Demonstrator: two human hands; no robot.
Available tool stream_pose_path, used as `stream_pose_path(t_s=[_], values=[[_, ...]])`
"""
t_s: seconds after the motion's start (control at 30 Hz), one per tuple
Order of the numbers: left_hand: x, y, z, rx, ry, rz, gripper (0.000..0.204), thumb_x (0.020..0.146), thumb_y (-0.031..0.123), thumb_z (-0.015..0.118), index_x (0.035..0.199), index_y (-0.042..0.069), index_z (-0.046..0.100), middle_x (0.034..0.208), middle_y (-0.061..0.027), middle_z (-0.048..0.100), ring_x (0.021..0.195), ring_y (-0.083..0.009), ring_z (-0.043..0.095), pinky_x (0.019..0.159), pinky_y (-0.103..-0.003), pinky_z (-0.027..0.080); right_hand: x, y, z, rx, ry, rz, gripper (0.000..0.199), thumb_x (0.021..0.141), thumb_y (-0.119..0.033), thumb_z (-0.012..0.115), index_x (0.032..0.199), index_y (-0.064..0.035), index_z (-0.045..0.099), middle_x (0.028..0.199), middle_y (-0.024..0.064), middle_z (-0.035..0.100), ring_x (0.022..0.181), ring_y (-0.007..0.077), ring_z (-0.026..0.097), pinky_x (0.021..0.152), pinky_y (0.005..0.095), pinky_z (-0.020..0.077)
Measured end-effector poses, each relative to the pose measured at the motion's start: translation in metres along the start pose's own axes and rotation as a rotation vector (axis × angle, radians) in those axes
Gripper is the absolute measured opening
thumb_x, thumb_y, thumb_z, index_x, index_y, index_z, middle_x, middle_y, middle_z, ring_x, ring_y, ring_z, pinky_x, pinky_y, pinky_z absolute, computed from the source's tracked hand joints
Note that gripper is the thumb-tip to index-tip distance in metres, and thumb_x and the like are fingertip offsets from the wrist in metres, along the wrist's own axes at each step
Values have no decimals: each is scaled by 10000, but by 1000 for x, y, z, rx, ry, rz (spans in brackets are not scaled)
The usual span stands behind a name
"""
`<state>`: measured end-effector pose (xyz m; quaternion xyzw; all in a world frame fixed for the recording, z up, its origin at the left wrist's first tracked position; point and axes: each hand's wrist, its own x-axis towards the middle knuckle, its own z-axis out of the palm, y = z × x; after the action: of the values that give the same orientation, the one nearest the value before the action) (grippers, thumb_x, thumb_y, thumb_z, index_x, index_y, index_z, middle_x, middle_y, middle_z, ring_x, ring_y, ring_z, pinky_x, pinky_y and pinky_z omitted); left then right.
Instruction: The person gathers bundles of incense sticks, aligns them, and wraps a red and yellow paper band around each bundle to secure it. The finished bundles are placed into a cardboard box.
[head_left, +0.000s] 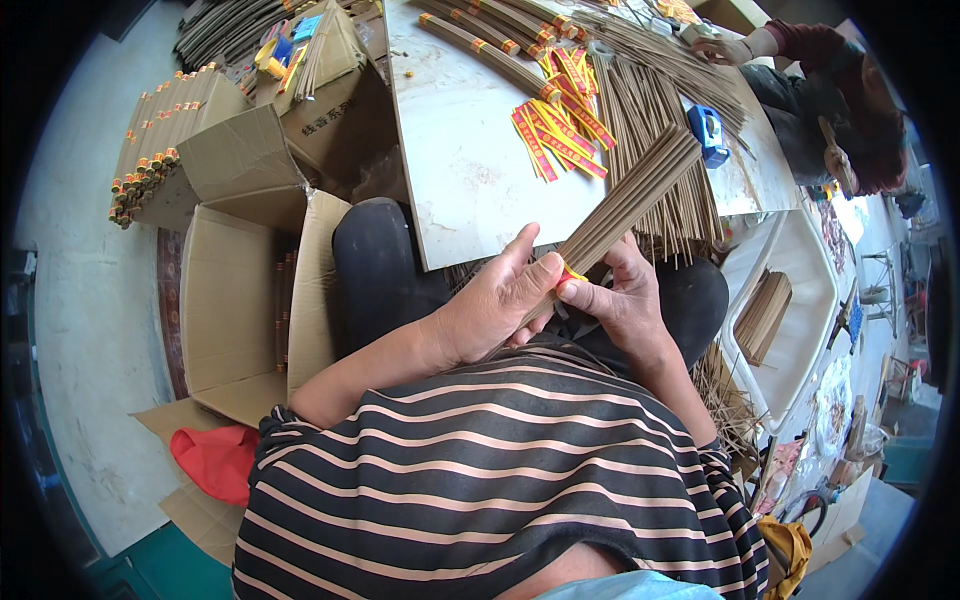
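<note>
A bundle of thin brown incense sticks (640, 185) slants up and away in front of my body, above my lap. Round its near end runs a red and yellow paper band (571, 275). My left hand (490, 300) is closed round that near end, its thumb pressed beside the band. My right hand (628, 295) grips from the other side, thumb tip against the band and fingers partly hidden behind the sticks. Beyond them on the white table lie loose red and yellow paper bands (558, 140) and a spread of loose incense sticks (665, 205).
Banded bundles (480, 42) lie at the table's far edge, near a blue tape dispenser (708, 137). An open cardboard box (232, 300) stands at my left, with stacked bundles (160, 140) beyond. At right, a white tub (790, 330) holds sticks; another person (850, 110) sits far right.
</note>
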<state>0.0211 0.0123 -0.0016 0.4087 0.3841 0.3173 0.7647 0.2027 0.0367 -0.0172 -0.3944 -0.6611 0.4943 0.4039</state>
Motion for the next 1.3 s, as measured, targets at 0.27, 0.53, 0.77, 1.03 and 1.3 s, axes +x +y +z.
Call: stream_pose_path(t_s=[0.27,0.53,0.77,1.03,1.3], values=[[2,-2,0,-68,-2,-25,955,871,571,448,1394,-51,-54,675,-46,447,519,-51,399,440,-164,355,1,-10,-6,112,-54,77,238,699,-159,773,661,-37,572,952,54,553,928,169,499,830,296,404],[4,-6,-1,-69,1,-7,920,881,563,434,1399,-49,-15,673,-49,447,519,-54,398,443,-165,351,2,-13,-6,169,-80,151,239,727,-162,758,663,-41,562,866,18,552,747,90,511,642,218,404],[2,-6,3,25,77,10,883,899,538,417,1397,-56,-4,649,-37,435,523,-65,402,449,-180,364,5,-10,-6,96,-63,131,269,716,-185,763,655,-33,549,912,69,558,895,163,510,801,287,415],[6,-8,7,177,290,104,785,929,476,405,1410,-19,33,697,-24,436,552,-53,400,441,-178,345,4,-17,8,-417,136,115,278,725,-241,747,766,-8,603,752,93,561,719,180,527,656,301,440],[9,-14,4,302,363,120,800,935,480,382,1409,-14,-31,698,-22,423,573,-59,400,463,-189,349,3,-22,20,-122,46,234,224,865,-157,603,939,55,612,751,108,605,674,171,577,600,293,454]])
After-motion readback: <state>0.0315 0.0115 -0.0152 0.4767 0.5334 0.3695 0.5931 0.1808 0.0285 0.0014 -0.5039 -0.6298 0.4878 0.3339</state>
